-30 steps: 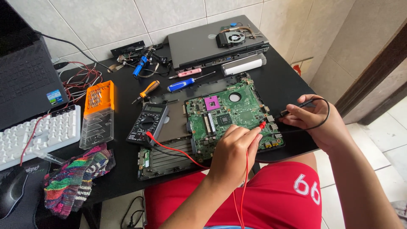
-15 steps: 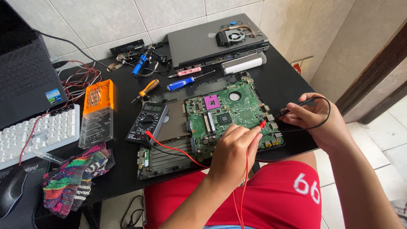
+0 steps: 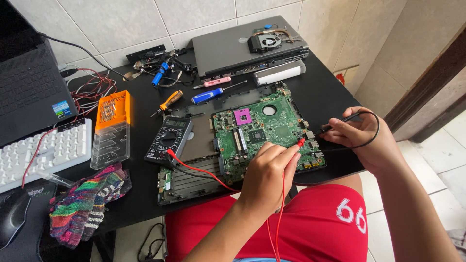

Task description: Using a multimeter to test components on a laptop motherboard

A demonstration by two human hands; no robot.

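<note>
The green laptop motherboard (image 3: 264, 128) lies in an opened dark laptop base (image 3: 194, 167) near the front edge of the black table (image 3: 335, 92), just above the person's lap in red shorts (image 3: 310, 223). The left hand (image 3: 267, 177) is closed around the red multimeter probe (image 3: 300, 142), whose tip rests on the right side of the board; its red lead (image 3: 199, 171) runs back across the base to the black multimeter (image 3: 169, 139), which lies just left of the board. The right hand (image 3: 361, 138) pinches the black probe (image 3: 335, 125) between thumb and fingers, its tip pointing at the board's right edge, with the black lead looping over the hand. Behind the board lie a blue-handled screwdriver (image 3: 208, 95), a pink-handled screwdriver (image 3: 216, 81), an orange-handled screwdriver (image 3: 167, 102), a silver cylinder (image 3: 279, 73), and a closed grey laptop (image 3: 242, 46) with a cooling fan (image 3: 266, 41) on top. To the left stand an orange bit case (image 3: 111, 128), a white keyboard (image 3: 43, 153), a striped cloth (image 3: 87, 201) and a black mouse (image 3: 12, 216).
</note>
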